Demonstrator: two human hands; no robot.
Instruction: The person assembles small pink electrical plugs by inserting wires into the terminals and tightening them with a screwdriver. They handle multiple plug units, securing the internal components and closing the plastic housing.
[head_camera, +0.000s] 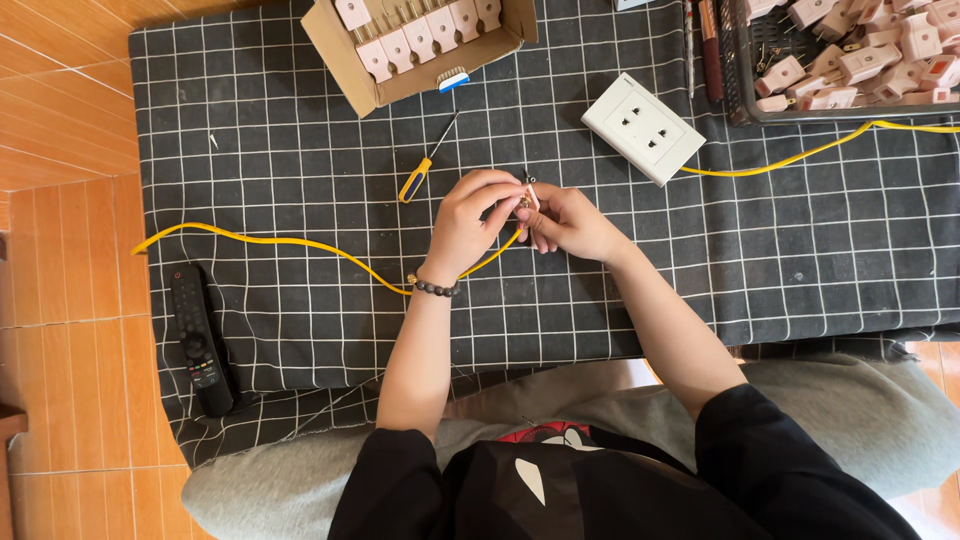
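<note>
Over a dark checked cloth (300, 180), my left hand (470, 215) and my right hand (570, 220) meet. Together they pinch a small pale plug part (526, 198) with metal bits at the end of a yellow cable (290, 243). The cable runs left from my hands across the cloth. My left wrist wears a dark bead bracelet (435, 288). A yellow-handled screwdriver (424, 170) lies just left of my left hand.
A cardboard box (345, 60) of pale plugs stands at the top. A white wall socket (643, 128) with a second yellow cable (800, 155) lies right of my hands. A black basket (740, 70) holds several plugs at top right. A black remote (198, 340) lies at left.
</note>
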